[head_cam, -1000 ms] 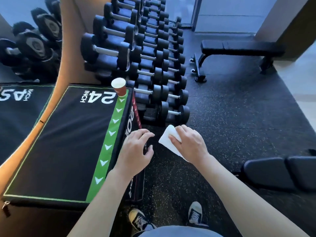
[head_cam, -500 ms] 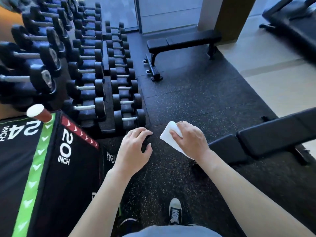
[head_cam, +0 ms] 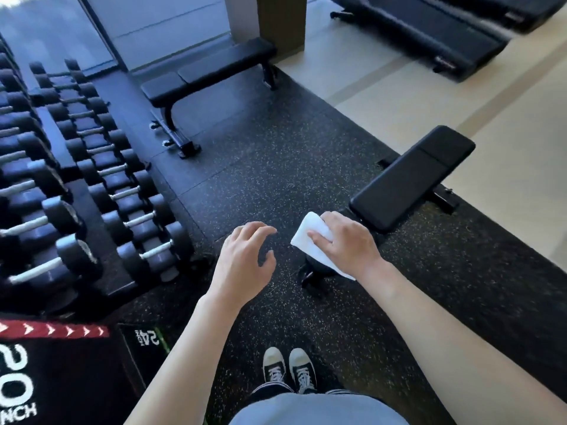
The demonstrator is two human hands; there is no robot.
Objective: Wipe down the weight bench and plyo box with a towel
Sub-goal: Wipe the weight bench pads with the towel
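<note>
My right hand [head_cam: 346, 243] holds a folded white towel [head_cam: 306, 237] in the air, just in front of the near end of a black weight bench [head_cam: 411, 179] that runs away to the right. My left hand [head_cam: 245, 259] hovers beside it with relaxed, spread fingers, holding nothing. The black plyo box [head_cam: 55, 372], with a red arrow stripe and "20 INCH" lettering, fills the lower left corner. A second flat black bench [head_cam: 208, 72] stands farther back near a pillar.
A rack of black dumbbells [head_cam: 86, 185] lines the left side. Speckled black rubber flooring [head_cam: 260, 167] lies between the benches. A treadmill [head_cam: 429, 29] stands on pale floor at top right. My two sneakers [head_cam: 288, 369] are at the bottom centre.
The view has swung right, away from the plyo box's top toward the near bench. Both hands keep their pose, the right still holding the towel, now close to the bench's end.
</note>
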